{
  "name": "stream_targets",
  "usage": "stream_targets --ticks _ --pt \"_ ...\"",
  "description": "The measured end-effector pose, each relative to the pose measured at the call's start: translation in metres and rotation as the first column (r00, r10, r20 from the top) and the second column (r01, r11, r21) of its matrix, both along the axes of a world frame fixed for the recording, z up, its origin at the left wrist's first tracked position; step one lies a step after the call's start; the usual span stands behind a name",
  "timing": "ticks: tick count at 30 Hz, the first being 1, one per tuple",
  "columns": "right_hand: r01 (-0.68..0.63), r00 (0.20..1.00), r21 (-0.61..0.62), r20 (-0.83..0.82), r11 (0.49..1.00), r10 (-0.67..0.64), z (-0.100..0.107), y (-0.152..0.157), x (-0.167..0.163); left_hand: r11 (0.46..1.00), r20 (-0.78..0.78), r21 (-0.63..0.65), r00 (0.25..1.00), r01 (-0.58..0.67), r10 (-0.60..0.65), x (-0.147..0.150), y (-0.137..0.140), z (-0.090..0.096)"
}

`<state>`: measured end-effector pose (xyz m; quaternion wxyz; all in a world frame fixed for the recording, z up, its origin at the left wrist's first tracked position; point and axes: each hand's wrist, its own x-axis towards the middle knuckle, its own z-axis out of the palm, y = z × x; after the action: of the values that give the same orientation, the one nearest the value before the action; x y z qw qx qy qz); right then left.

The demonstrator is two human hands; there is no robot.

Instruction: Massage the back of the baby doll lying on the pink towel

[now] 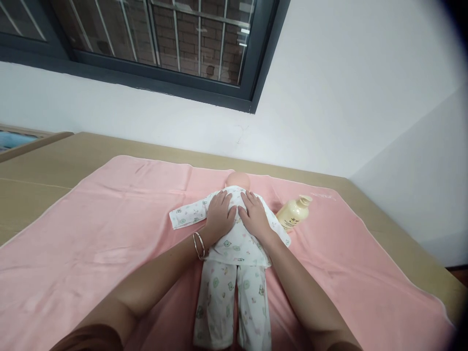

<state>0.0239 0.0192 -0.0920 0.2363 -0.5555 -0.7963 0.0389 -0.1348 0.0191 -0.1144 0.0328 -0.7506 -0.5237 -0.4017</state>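
Observation:
A baby doll (237,248) in a white printed top and trousers lies stretched out, its head (238,181) pointing away from me. Both my palms rest on the upper part of its top. My left hand (221,214) lies flat on the left side, fingers extended. On the right side my right hand (256,215) lies flat too, the thumbs close together near the middle. One sleeve (188,214) reaches out to the left; the other slants down to the right, partly behind my right hand and wrist. Neither hand grasps anything.
A pink cloth (139,214) covers much of the wooden table (102,146). A cream pump-style bottle (294,212) leans just right of the doll. Behind the table rises a white wall (314,97) with a dark-framed window (252,92).

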Motion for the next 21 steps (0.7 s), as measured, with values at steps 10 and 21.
stream_targets --ticks 10,21 --pt "0.107 0.989 0.081 0.089 0.991 -0.114 0.003 -0.019 -0.014 0.986 0.027 0.16 0.998 0.056 -0.061 -0.003 -0.003 0.001" --pt "0.07 0.998 0.046 -0.004 0.997 -0.069 0.002 0.001 -0.004 0.993 -0.096 0.108 0.995 0.036 -0.026 0.0 -0.003 0.001"
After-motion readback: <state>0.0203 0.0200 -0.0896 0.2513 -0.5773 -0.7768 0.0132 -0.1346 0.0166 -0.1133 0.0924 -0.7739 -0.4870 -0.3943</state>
